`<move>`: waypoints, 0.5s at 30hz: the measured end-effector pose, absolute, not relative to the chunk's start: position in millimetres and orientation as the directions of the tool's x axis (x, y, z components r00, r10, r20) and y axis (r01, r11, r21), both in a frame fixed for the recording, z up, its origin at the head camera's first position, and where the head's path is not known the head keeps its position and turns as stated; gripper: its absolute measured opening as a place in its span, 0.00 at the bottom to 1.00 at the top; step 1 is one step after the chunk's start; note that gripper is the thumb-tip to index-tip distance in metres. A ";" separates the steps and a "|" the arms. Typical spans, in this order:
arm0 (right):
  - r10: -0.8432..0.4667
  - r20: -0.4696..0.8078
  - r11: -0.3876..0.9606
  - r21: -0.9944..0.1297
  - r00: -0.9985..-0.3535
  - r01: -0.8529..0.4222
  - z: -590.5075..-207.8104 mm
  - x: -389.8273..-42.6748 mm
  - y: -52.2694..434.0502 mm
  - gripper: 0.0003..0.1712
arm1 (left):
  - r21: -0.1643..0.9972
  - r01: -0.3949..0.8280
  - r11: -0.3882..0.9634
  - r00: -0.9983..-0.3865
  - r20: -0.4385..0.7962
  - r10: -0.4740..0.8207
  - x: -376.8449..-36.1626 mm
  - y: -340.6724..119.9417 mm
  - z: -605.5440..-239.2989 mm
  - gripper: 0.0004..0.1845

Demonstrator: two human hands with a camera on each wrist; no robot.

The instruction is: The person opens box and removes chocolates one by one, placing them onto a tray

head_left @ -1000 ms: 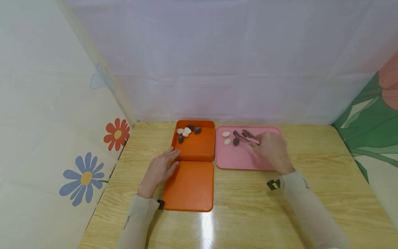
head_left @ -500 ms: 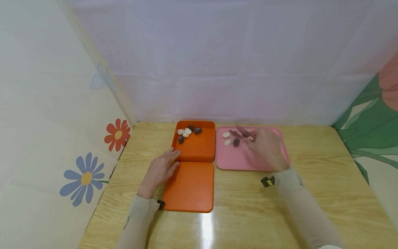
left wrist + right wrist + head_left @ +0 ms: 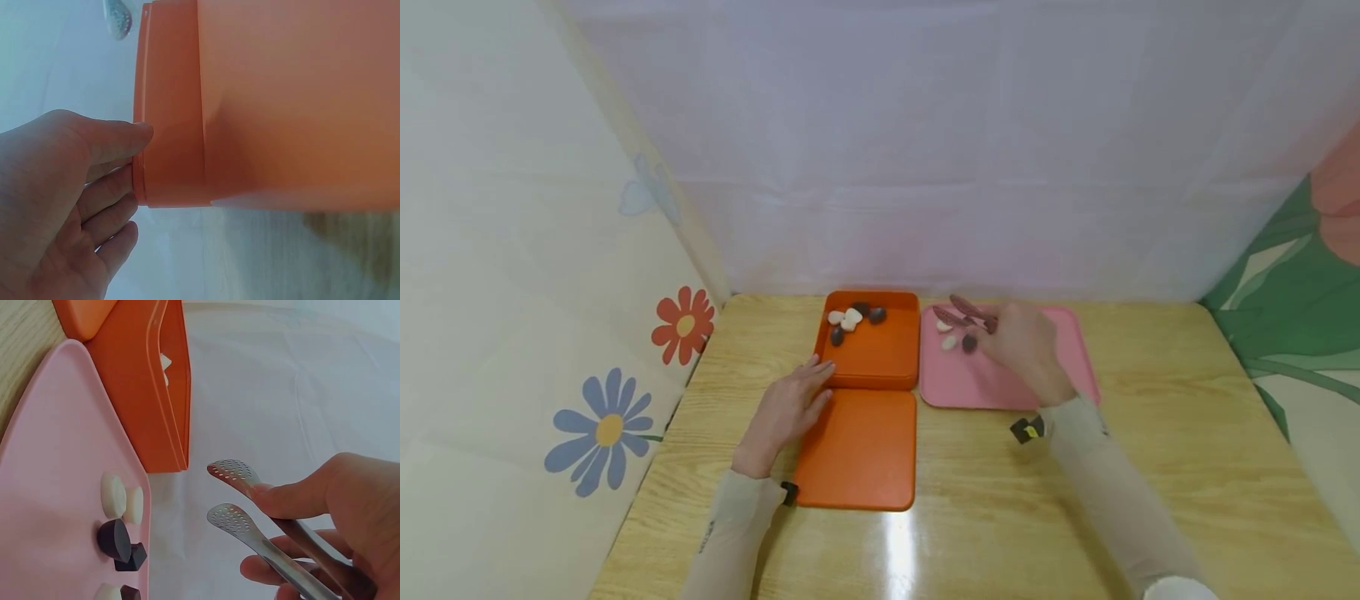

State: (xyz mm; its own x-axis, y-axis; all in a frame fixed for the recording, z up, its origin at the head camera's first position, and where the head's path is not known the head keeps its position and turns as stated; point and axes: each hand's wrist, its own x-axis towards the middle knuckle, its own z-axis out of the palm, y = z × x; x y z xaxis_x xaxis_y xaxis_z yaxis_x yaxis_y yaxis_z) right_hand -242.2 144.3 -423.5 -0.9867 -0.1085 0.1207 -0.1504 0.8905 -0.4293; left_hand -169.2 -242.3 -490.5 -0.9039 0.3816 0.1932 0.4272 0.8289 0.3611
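My right hand (image 3: 1026, 342) holds metal tongs (image 3: 235, 522) with perforated oval tips over the pink tray (image 3: 973, 385). The tips stand apart, with nothing between them. White pieces (image 3: 113, 495) and dark brown pieces (image 3: 114, 540), chocolate-like, lie below on the tray. To the left is an orange box (image 3: 880, 381), where several dark and white pieces (image 3: 849, 322) sit toward the back left. My left hand (image 3: 778, 417) rests at the box's near left corner. In the left wrist view, its thumb touches the front wall near the rim, and the other fingers lie by the side.
An orange lid (image 3: 857, 454) lies flat in front of the box, close against it. Box and tray stand side by side near the back of the wooden table (image 3: 985, 500). A pale cloth (image 3: 925, 167) hangs behind them, and flower-printed cloths flank the table.
My right hand has moved left across the tray with the tongs, whose tips are now over the tray's far left part. The left hand, box and lid have stayed in place.
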 end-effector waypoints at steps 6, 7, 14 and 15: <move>-0.125 0.124 0.888 -0.428 -0.984 -0.167 -420.7 -244.9 134.4 0.24 | 0.365 0.425 0.828 -0.905 0.185 0.383 -169.7 -241.1 -489.4 0.27; -0.134 0.130 0.886 -0.428 -0.982 -0.178 -420.0 -245.5 132.9 0.23 | 0.364 0.423 0.830 -0.906 0.184 0.381 -169.7 -240.9 -489.2 0.27; -0.186 0.151 0.866 -0.442 -0.971 -0.235 -414.5 -251.0 123.7 0.21 | 0.363 0.421 0.831 -0.907 0.183 0.379 -169.1 -241.2 -488.6 0.27; -0.187 0.151 0.867 -0.439 -0.971 -0.235 -413.9 -252.1 122.6 0.21 | 0.363 0.421 0.831 -0.907 0.183 0.379 -168.8 -241.3 -488.5 0.27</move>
